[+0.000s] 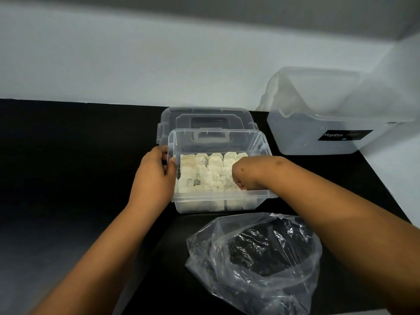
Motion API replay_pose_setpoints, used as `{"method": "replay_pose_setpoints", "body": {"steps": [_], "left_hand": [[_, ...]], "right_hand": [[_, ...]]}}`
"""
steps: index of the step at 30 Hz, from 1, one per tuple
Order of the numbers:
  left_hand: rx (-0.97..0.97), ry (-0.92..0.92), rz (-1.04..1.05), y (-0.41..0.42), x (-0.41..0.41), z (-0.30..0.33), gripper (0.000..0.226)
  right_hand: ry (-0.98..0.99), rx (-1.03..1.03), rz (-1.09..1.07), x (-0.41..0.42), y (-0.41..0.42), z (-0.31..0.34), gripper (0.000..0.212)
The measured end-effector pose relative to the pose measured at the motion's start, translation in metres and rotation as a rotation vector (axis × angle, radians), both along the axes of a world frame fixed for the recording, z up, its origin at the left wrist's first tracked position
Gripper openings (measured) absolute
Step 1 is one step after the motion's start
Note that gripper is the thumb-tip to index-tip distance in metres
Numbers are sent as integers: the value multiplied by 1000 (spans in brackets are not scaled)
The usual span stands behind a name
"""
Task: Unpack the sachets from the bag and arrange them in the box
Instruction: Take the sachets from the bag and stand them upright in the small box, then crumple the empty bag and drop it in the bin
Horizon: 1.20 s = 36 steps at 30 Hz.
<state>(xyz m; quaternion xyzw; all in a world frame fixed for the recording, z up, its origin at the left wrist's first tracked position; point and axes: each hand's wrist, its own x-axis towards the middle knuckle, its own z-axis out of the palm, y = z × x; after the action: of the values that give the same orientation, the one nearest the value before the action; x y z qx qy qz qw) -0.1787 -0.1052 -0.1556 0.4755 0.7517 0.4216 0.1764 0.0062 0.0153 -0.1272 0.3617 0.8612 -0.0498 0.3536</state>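
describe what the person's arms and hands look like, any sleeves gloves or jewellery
Both forearms are bare up to the frame's lower edge: no sleeves show. The left hand and the right hand wear no gloves, and no rings, watch or bracelets show. The right forearm carries a few small dark marks near the wrist.

Counter: black worktop [68, 169], matte, meeting the wall along a straight back edge.
Walls: pale grey-white back wall [159, 64]; a second wall [395, 169] closes the right side, forming 1 corner.
Light: soft, dim, even.
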Motion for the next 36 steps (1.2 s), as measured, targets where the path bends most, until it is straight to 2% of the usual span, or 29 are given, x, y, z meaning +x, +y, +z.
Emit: {"method": "replay_pose_setpoints", "body": {"steps": [7,12,15,16,19,24,29,31,32,34,36], "left_hand": [[0,2,4,-2,3,3,29],[-8,22,19,-2,6,5,29],[-15,30,25,-2,6,7,30],[-11,38,32,-3,5,6,30],[49,122,83,-8,5,6,32],[200,260,152,-37,23,15,27],[315,279,-21,-73,59,13,21],[259,314,-200,-86,71,5,25],[188,331,-306,-90,74,-1,29],[-11,365,-478,-97,78,-15,49],[-168,396,-531,-100,83,-30,77]], "right_hand": [[-20,50,-45,-2,-3,7,12],[-37,95,-45,-6,-7,1,27],[-5,85,-77,-6,-9,11,17],[43,82,-79,-3,-9,17,8],[282,122,-72,12,-9,32,20],[674,161,-120,57,-37,67,18],[927,87,-348,124,-72,66,14],[967,69,-436,153,-81,56,25],[955,50,-463,167,-85,48,38],[886,-34,-517,192,-90,33,72],[742,-154,-548,211,-96,16,93]]}}
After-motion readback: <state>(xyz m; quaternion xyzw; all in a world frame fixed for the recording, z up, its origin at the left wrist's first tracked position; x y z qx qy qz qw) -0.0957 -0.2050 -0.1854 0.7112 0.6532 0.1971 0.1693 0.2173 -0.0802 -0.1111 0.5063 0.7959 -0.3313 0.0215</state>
